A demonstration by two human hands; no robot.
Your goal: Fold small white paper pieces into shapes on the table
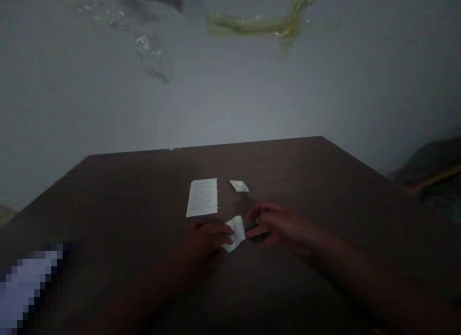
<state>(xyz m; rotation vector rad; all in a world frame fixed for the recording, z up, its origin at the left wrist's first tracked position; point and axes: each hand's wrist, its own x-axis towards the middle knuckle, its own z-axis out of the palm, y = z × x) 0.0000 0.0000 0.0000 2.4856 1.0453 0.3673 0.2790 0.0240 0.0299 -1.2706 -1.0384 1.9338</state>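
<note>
A small creased piece of printed paper (237,233) is at the middle of the dark table, its left part covered by fingers. My left hand (209,239) grips that left side, fingers on top of the sheet. Just off the paper's right edge is my right hand (272,227), its fingers loosely bent and apart with nothing visible between them. Beyond my left hand lies a larger stack of printed sheets (202,198), flat on the table. Another small folded paper (239,186) rests to the right of the stack.
The brown wooden table (144,181) runs back to a pale wall (234,95) with yellow tape (252,27) and clear tape stuck on it. A pixelated pale shape (29,287) covers the lower left. Dark items (439,167) stand beyond the table's right edge. The light is dim.
</note>
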